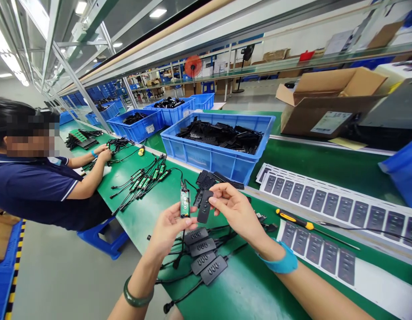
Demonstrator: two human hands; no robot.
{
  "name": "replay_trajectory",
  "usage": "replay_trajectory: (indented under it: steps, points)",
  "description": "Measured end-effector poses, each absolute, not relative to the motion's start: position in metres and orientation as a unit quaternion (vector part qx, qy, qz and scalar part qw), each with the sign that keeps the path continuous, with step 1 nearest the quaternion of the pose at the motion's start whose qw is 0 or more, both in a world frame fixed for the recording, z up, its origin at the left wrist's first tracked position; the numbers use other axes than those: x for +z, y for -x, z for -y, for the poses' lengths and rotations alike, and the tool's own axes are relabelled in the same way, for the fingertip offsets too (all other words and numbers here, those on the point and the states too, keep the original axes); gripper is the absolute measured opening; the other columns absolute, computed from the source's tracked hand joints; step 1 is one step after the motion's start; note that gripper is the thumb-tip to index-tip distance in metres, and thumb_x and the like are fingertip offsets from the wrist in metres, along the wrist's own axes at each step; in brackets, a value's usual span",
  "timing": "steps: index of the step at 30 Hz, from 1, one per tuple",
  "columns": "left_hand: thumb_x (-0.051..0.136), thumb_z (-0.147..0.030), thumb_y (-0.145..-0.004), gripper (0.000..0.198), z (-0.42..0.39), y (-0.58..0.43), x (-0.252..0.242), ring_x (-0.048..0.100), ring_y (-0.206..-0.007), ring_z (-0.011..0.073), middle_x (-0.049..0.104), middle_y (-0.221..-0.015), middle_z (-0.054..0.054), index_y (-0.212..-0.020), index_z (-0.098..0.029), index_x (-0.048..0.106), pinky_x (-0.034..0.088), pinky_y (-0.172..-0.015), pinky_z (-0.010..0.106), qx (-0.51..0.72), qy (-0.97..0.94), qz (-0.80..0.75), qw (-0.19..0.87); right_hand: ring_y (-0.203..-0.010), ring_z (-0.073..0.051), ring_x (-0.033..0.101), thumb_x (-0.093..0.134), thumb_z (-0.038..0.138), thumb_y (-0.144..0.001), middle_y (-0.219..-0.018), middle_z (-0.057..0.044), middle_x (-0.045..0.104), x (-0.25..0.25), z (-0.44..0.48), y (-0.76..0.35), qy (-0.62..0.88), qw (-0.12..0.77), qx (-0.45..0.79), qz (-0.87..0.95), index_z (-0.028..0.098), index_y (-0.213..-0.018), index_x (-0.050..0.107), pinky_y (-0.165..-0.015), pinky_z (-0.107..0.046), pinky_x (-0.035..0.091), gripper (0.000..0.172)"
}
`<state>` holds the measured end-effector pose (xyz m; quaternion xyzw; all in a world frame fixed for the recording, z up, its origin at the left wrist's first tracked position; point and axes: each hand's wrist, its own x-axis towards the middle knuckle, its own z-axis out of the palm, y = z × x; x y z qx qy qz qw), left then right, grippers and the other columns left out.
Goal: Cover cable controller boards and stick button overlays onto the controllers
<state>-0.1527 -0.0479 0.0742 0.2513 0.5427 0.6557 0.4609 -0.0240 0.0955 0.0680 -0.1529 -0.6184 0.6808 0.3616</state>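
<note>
My left hand (171,226) grips a small black controller housing (185,202) with its green circuit board exposed and a cable at each end. Just beside it, my right hand (232,209) pinches a flat black cover (204,207) with a row of small holes. The two parts are close together but apart. Below my hands lie several closed black controllers (214,270) with cables. Behind the cover is a pile of loose black covers (206,180). Further left, several open controllers (144,181) with green boards are spread on the green table.
A blue bin (206,153) full of black plastic parts stands behind the pile. On the right lie sheets of dark stickers (313,198) and a yellow-black screwdriver (294,218). An open cardboard box (329,102) stands at the back. A co-worker (35,182) sits at the left.
</note>
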Motion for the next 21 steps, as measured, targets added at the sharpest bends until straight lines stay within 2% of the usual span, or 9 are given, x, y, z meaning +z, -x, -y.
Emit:
replay_trajectory:
  steps: [7,10,14,17,19,21]
  points:
    - [0.084,-0.022,-0.069,0.047,0.049,0.133,0.078,0.071,-0.092,0.0210,0.072,-0.110,0.008,-0.114,-0.018,0.070,0.056,-0.080,0.026,0.617,-0.313,-0.534,0.485,-0.062,-0.012,0.063,0.070,0.037,-0.082,-0.078,0.002,0.057,0.069,-0.086,0.027,0.145,0.325,0.692,0.628,0.020,-0.094,0.058,-0.051,-0.024,0.049,0.023]
    - [0.082,-0.028,-0.071,0.045,0.049,0.129,0.078,0.071,-0.089,0.0205,0.072,-0.104,0.008,-0.112,-0.016,0.070,0.056,-0.079,0.027,0.604,-0.316,-0.558,0.474,-0.060,-0.012,0.063,0.071,0.037,-0.081,-0.077,0.003,0.055,0.067,-0.084,0.027,0.148,0.313,0.694,0.632,0.020,-0.094,0.058,-0.052,-0.024,0.050,0.024]
    - [0.067,-0.038,-0.086,0.036,0.052,0.126,0.078,0.070,-0.084,0.0194,0.071,-0.101,0.009,-0.113,-0.014,0.066,0.056,-0.075,0.028,0.572,-0.369,-0.601,0.419,-0.060,-0.011,0.060,0.073,0.041,-0.078,-0.083,0.002,0.054,0.067,-0.085,0.025,0.151,0.298,0.720,0.608,0.023,-0.104,0.053,-0.048,-0.022,0.047,0.038]
    - [0.051,-0.035,-0.095,0.036,0.055,0.124,0.079,0.069,-0.087,0.0192,0.071,-0.104,0.009,-0.125,-0.017,0.058,0.055,-0.077,0.029,0.522,-0.451,-0.628,0.361,-0.062,-0.012,0.058,0.062,0.050,-0.087,-0.085,-0.001,0.058,0.070,-0.086,0.022,0.120,0.253,0.720,0.635,0.021,-0.111,0.056,-0.052,-0.024,0.048,0.038]
    - [0.044,-0.032,-0.098,0.034,0.057,0.123,0.081,0.068,-0.081,0.0176,0.071,-0.095,0.008,-0.126,-0.016,0.056,0.054,-0.075,0.028,0.481,-0.494,-0.651,0.317,-0.061,-0.012,0.056,0.056,0.053,-0.091,-0.079,-0.001,0.060,0.072,-0.086,0.020,0.096,0.241,0.705,0.660,0.018,-0.104,0.062,-0.058,-0.027,0.049,0.037]
    - [0.040,-0.029,-0.099,0.031,0.058,0.121,0.083,0.065,-0.070,0.0153,0.070,-0.083,0.005,-0.123,-0.014,0.055,0.052,-0.069,0.026,0.448,-0.520,-0.670,0.283,-0.066,-0.014,0.057,0.057,0.054,-0.090,-0.076,-0.002,0.061,0.072,-0.085,0.019,0.094,0.264,0.687,0.670,0.018,-0.094,0.065,-0.064,-0.028,0.050,0.037]
